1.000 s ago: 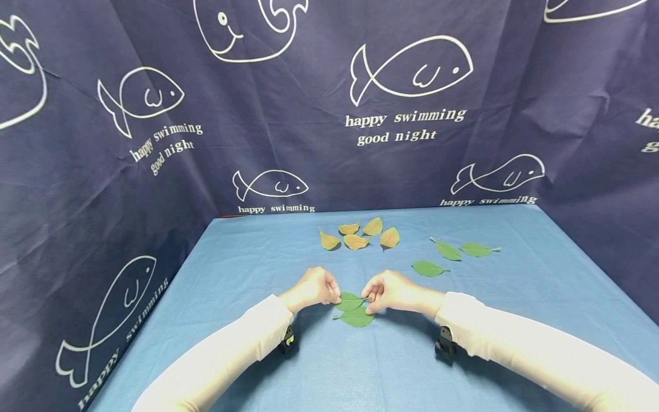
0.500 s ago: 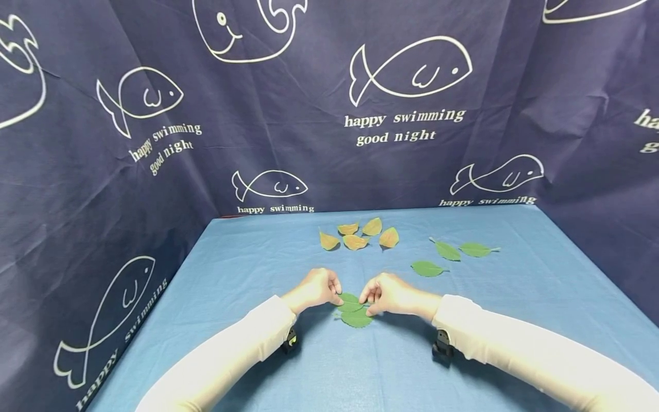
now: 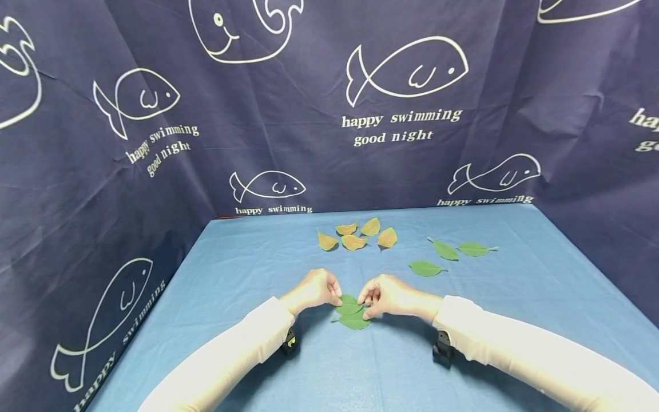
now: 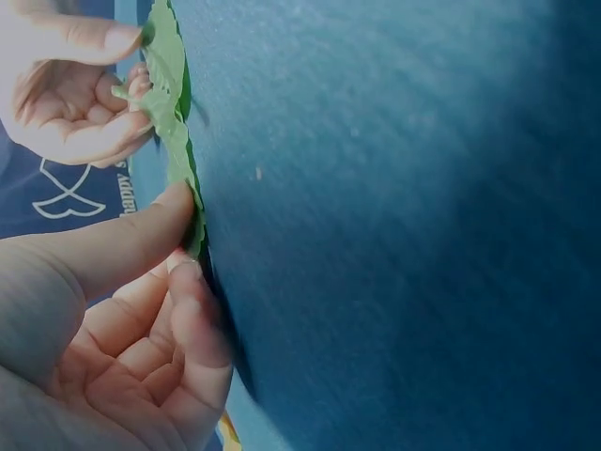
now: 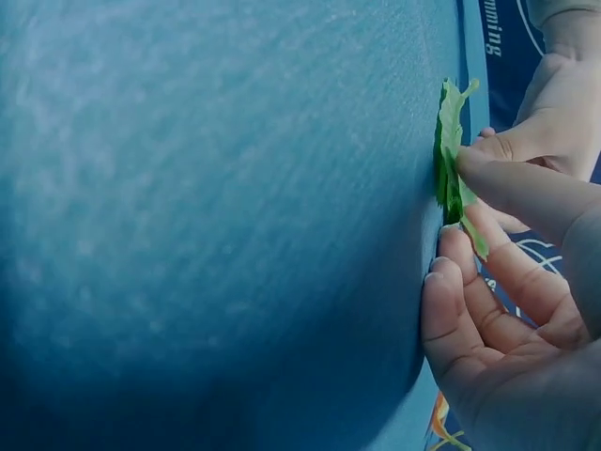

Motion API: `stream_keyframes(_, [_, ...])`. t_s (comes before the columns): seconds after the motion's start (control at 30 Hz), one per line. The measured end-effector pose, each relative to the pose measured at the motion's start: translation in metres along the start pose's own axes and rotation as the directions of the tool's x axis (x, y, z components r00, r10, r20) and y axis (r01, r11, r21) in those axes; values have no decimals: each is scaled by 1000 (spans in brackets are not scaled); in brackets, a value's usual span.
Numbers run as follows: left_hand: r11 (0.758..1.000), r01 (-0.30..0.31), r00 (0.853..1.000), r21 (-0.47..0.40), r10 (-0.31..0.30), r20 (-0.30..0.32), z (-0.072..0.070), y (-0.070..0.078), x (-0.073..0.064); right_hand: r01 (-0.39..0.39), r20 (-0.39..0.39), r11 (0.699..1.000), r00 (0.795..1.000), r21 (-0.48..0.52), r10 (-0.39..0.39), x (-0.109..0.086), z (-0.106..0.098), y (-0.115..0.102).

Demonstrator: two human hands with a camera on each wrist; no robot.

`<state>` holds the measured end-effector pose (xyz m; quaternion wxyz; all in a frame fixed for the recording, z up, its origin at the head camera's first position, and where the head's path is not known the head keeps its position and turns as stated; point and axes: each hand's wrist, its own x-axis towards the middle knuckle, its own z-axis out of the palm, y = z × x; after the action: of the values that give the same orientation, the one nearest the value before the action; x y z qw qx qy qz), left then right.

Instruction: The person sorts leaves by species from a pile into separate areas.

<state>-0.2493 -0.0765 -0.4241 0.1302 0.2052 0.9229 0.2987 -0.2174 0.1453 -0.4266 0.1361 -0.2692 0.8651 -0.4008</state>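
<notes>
Two green leaves overlap in the middle of the table, the upper leaf [image 3: 349, 304] lying partly over the lower leaf [image 3: 354, 322]. My left hand [image 3: 319, 288] pinches the left end of the upper leaf between thumb and fingertips, as the left wrist view shows close up. From the other side my right hand [image 3: 393, 294] holds the right end of the pair. Its thumb [image 5: 507, 183] lies on the leaf, and its index fingertip is at the upper leaf's stem. In the right wrist view the leaves [image 5: 449, 155] stand edge-on near the cloth.
Several yellow-orange leaves [image 3: 354, 242] lie grouped at the back middle of the blue tablecloth [image 3: 329, 377]. To the right are three more green leaves [image 3: 425, 268]. A dark blue curtain [image 3: 309, 137] with white fish drawings hangs behind and beside the table.
My left hand has shifted slightly right and my right hand slightly left, so the two are a little closer. The other leaves stay where they were; the head view drifts slightly.
</notes>
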Motion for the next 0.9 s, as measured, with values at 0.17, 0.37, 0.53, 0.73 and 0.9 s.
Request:
stream_keyframes(0.17, [998, 11, 1000, -61, -10, 22, -2, -3, -1, 11, -1, 1000, 1000, -30, -11, 0, 3, -4])
stream_keyframes(0.37, [993, 38, 999, -109, -34, 34, -7, -5, -3, -12, -17, 1000, 1000, -7, 12, 0, 3, -7])
stream_keyframes(0.53, [989, 53, 998, -138, -48, 41, -9, -9, -4, -37, -20, 999, 999, 17, 37, 0, 4, -8])
stream_keyframes(0.73, [981, 86, 996, -174, -82, 30, -19, -12, -8, -72, -21, 997, 997, 11, 72, -1, 7, -12])
stream_keyframes(0.9, [971, 102, 995, -218, -98, 27, -30, -14, -8, -82, -23, 995, 996, -49, 81, 0, 5, -15])
